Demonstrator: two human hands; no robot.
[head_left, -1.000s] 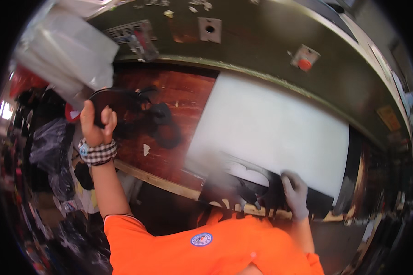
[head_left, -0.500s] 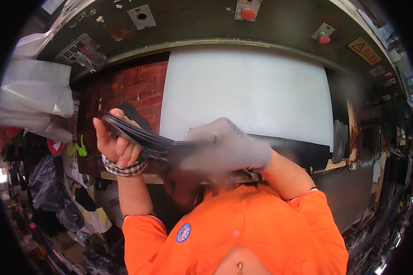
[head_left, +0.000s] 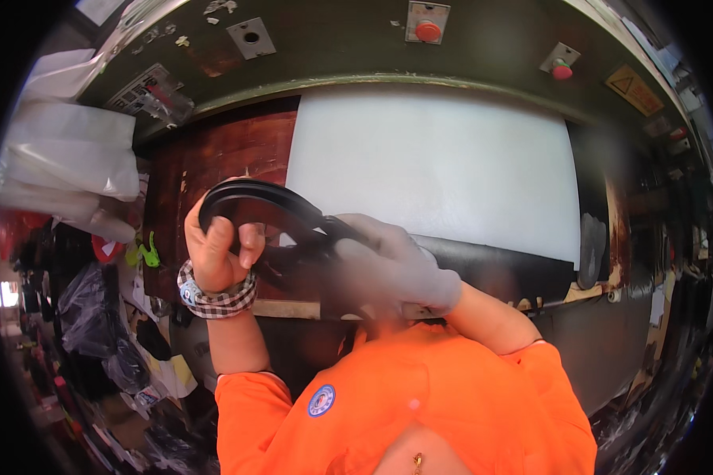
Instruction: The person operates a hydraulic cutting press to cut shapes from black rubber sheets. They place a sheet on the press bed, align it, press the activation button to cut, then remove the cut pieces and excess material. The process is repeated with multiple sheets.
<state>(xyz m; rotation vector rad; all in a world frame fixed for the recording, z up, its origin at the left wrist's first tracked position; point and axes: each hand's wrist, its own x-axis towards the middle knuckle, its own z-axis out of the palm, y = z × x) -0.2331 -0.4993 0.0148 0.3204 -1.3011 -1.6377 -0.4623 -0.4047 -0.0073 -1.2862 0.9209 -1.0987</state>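
Note:
My bare left hand (head_left: 212, 255), a checked band at its wrist, is closed on the left end of a stack of thin black flexible pieces (head_left: 269, 193). The stack bends upward in an arch from that hand toward the right. At its other end my right hand (head_left: 400, 265), in a pale grey glove, is closed around it. The right fingers are partly hidden and smeared by motion. Both hands are above the near edge of a white board (head_left: 436, 150). A black sheet (head_left: 499, 261) lies along the board's near edge, beside my right hand.
Left of the white board is a red-brown surface (head_left: 238, 134). A dark sole-shaped piece (head_left: 591, 249) lies to the right. Across the back runs a green machine beam with a red button (head_left: 428, 32) and a second red button (head_left: 561, 71). Clear plastic sheeting (head_left: 71, 150) hangs at left.
The black stack has gone from nearly straight to arched. My left hand has turned and moved slightly right, its fingers now curled in; my right hand has shifted slightly down.

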